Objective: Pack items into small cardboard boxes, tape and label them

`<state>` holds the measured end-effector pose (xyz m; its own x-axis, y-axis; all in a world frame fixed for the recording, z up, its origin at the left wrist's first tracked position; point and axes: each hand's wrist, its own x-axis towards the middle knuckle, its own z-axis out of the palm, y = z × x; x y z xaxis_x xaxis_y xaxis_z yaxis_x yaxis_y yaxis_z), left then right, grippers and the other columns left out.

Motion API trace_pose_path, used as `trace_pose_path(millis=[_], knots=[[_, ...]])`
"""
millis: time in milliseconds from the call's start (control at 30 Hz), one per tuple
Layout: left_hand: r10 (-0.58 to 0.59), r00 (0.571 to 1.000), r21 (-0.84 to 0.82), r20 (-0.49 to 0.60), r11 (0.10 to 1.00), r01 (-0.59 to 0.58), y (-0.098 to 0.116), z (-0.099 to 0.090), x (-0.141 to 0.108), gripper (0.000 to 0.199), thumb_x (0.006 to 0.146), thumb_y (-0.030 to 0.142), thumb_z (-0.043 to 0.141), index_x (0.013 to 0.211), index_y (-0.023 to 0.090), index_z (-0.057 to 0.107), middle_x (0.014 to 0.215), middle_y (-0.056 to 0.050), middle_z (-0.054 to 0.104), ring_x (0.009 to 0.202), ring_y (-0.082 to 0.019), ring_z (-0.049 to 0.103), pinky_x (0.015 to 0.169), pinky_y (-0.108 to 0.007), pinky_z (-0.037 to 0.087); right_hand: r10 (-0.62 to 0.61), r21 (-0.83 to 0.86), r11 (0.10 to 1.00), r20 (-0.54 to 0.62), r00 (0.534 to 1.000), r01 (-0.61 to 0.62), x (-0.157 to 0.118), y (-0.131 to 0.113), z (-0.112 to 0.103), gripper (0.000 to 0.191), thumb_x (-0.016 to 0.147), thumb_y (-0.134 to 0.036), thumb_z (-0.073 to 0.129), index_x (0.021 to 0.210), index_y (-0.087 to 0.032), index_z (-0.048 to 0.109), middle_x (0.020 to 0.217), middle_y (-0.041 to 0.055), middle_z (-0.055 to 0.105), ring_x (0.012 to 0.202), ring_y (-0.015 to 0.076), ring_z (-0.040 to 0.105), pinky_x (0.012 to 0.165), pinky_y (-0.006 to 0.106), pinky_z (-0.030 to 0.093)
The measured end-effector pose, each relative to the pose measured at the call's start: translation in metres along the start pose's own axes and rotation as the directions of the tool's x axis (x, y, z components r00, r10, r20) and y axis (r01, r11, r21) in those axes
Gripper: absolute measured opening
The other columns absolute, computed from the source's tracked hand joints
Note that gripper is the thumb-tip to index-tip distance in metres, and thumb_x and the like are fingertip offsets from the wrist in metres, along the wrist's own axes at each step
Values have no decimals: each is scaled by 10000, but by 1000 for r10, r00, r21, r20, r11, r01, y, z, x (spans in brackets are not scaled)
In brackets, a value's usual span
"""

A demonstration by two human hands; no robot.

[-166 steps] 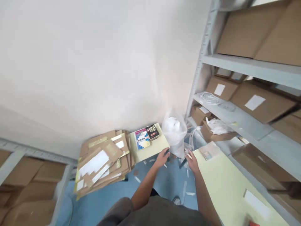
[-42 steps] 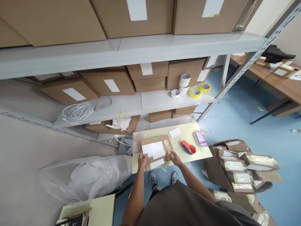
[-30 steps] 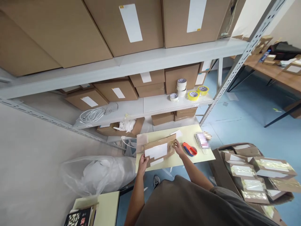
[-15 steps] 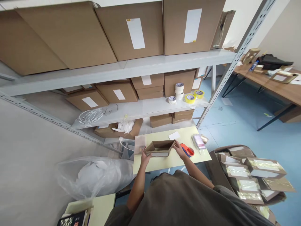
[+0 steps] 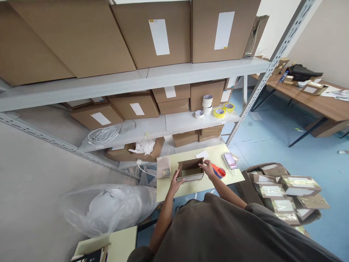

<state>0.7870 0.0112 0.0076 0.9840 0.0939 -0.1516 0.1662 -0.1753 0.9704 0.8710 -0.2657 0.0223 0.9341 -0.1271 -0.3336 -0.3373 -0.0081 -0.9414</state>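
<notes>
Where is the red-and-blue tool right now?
In the head view, the red-and-blue tool lies on the pale yellow table, beside the person's right grip, between the open cardboard box on its left and a pixelated item to its right.

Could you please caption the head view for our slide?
Left hand and right hand hold an open cardboard box at a table.

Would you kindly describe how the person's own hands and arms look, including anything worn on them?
The left hand and right hand are bare, with no gloves, and no watch or bracelet shows. The dark grey-brown shirt has loose sleeves leaving the forearms uncovered. Any ring is too small to tell.
</notes>
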Motion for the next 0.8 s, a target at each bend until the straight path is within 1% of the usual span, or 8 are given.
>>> trace_pose_path(millis=[67,200,367,500,567,667,733,800], knots=[[-7,1000,21,13,1000,7,1,0,2,803,801,474,820,1532,276,553,1693,-113,417,1603,-313,309,1289,-503,278,-16,-42,999,-50,999,14,0,0,5,695,626,-545,891,1169,-219,605,1302,138,687,1086,305,695,875,372,578],[-27,999,73,38,997,24,4,-2,10,823,802,534,829,1530,262,558,1690,-124,419,1610,-314,291,1283,-468,294,-1,-41,999,70,998,4,0,-2,7,535,661,-555,870,1041,-233,675,1099,71,750,1040,291,712,888,374,571],[-62,997,111,42,992,57,7,-2,20,825,811,562,821,1524,241,558,1640,-151,489,1557,-338,397,1248,-461,352,24,-8,1000,166,986,-23,-7,-8,-5,501,782,-568,790,1153,-232,766,1307,121,731,1268,323,646,1065,441,515],[-85,995,210,-49,973,93,12,6,19,719,867,536,763,1466,176,597,1546,-188,581,1461,-339,524,1190,-433,414,15,17,1000,272,962,-20,-20,-5,-15,620,815,-525,786,1377,-276,707,1527,110,611,1404,332,563,1132,491,475],[-104,986,279,-127,951,136,18,11,18,789,873,516,760,1537,164,516,1515,-202,602,1424,-346,557,1140,-420,450,17,-1,1000,290,957,-18,-26,2,-16,702,769,-458,827,1432,-293,666,1569,104,574,1424,331,547,1149,484,467],[-91,978,406,-188,899,162,32,15,23,1034,845,472,797,1684,210,252,1532,-201,580,1347,-350,617,1036,-392,503,-16,-21,1000,232,973,21,-29,14,-12,820,724,-390,824,1504,-299,586,1634,111,493,1449,328,519,1136,466,490],[-59,989,508,-136,853,121,43,13,32,1104,823,435,821,1705,248,184,1567,-205,534,1255,-348,672,969,-373,521,-42,-27,998,195,980,48,-28,20,-8,890,739,-375,784,1575,-301,487,1660,124,447,1433,323,534,1108,473,518],[-25,999,590,-31,806,39,52,8,43,1046,818,408,828,1685,276,257,1582,-199,509,1190,-339,700,944,-366,523,-61,-48,996,181,982,71,-25,24,-4,931,767,-359,749,1627,-286,399,1651,144,451,1381,317,579,1089,492,535]])
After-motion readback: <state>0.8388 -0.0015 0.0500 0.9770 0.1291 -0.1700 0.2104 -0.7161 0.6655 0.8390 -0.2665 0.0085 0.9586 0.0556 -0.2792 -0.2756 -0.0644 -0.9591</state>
